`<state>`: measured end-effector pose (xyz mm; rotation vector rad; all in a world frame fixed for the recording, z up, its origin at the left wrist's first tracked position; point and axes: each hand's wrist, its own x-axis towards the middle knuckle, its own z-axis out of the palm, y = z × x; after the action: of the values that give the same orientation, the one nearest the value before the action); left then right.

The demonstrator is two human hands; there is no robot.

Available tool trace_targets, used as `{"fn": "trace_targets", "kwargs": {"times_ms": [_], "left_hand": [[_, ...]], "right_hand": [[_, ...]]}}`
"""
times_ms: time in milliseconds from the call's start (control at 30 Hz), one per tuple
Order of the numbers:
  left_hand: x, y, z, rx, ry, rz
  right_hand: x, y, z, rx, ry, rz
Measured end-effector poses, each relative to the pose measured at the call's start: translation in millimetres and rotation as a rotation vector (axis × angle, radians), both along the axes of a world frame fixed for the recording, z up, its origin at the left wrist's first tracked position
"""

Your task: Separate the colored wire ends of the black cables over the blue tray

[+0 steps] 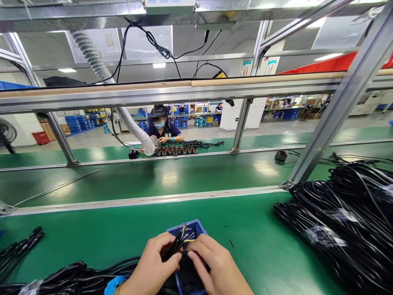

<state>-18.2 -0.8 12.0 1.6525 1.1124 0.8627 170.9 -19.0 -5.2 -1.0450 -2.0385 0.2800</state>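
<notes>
left hand (pixel 155 260): in from lower left, fingers curled round black cables (pixel 176 244), thumb pointing right | right hand (pixel 216 260): in from lower right, fingers bent toward left thumb, cannot tell if gripping | cables: coloured wire ends (pixel 188 236) up, over blue bin (pixel 201 226)

Green flat worktop (pixel 123 229): smooth, glossy, carrying pale blurred reflections. Silver slanting frame post (pixel 334 114): bare metal, dull sheen. Silver ribbed flexible duct (pixel 135 128): crinkled, foil-like, bright. Long black bundled cables (pixel 310 205): smooth plastic-looking sheath, semi-gloss; clear wrapping film (pixel 325 237) on them reads shiny, creased. Black leads with coloured wire ends (pixel 176 244): plastic-looking jackets. Blue open-topped box (pixel 200 225): smooth plastic. Tan rail strip (pixel 267 79): smooth; from here, I cannot confirm its material.
</notes>
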Motion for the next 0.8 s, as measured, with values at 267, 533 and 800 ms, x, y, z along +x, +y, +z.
{"fn": "trace_targets", "kwargs": {"times_ms": [267, 533, 800], "left_hand": [[-2.5, 1.8, 7.7, -0.181, -0.161, -0.091], [-2.5, 1.5, 3.9, -0.176, -0.160, -0.094], [-3.7, 1.2, 1.4, -0.212, -0.144, -0.122]], "right_hand": [[-1.9, 2.7, 0.8, -0.318, 0.404, -0.058], [-3.3, -0.4, 6.7, -0.364, 0.390, -0.013], [-8.3, 0.8, 6.3, -0.458, 0.413, 0.038]]}}
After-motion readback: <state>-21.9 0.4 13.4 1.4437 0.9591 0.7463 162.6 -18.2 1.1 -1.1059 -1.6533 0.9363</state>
